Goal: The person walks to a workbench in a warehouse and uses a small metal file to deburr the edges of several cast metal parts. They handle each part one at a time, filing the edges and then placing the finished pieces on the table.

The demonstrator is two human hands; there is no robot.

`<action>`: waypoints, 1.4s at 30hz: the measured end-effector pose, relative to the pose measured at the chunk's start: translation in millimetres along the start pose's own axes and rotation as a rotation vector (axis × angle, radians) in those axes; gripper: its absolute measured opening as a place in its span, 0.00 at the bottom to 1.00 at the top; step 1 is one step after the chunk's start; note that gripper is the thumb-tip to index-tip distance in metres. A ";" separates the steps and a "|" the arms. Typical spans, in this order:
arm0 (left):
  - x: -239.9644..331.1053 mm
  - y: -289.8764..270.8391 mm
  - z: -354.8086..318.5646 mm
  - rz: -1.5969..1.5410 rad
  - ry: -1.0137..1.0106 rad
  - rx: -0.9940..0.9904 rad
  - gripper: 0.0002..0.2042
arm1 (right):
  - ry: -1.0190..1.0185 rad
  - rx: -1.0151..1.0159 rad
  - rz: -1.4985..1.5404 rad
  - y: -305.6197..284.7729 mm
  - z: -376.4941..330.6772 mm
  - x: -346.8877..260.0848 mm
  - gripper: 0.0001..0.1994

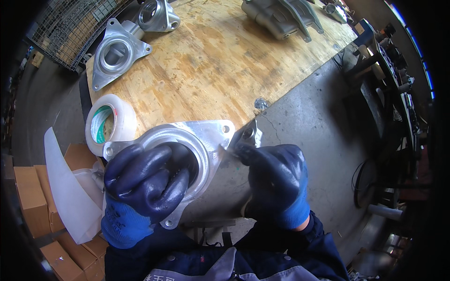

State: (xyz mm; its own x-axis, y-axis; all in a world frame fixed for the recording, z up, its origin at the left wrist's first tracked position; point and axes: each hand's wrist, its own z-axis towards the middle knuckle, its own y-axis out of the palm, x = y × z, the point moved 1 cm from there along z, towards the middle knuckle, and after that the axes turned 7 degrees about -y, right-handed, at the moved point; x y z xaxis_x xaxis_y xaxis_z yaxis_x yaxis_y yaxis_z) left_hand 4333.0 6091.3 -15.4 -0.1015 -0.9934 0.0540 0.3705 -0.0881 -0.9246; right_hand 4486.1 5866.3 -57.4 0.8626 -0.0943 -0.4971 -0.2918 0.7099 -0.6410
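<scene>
A silver metal casting [206, 133] with a three-cornered flange and a round bore is held up over the near edge of the workbench. My left hand [147, 180], in a dark-blue coated glove, grips it with the fingers curled into the bore. My right hand [276, 175], gloved the same way, is closed beside the flange's right edge. A thin, blurred brownish tip shows between its fingers and that edge; what it belongs to is hidden. Just past the right hand a metal lug [252, 135] with a hole sticks out, and I cannot tell whether it is part of the same casting.
The plywood workbench [211, 70] bears a roll of clear tape [123, 119], a similar flanged casting [115, 56], another casting [159, 16] and a larger grey housing [281, 18]. Cardboard boxes [35, 192] and a white sheet [70, 187] are at the left. A wire cage [79, 28] stands far left.
</scene>
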 end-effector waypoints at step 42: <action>1.3 1.6 4.8 0.009 0.023 0.010 0.20 | 0.035 0.060 0.068 -6.8 1.8 9.8 0.24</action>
State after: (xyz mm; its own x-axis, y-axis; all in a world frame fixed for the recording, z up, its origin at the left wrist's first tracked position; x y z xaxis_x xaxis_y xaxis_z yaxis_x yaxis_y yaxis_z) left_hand 4337.9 6089.4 -15.1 -0.1193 -0.9922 0.0366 0.3807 -0.0798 -0.9212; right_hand 4497.3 5861.8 -56.8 0.8264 -0.0676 -0.5590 -0.3230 0.7563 -0.5689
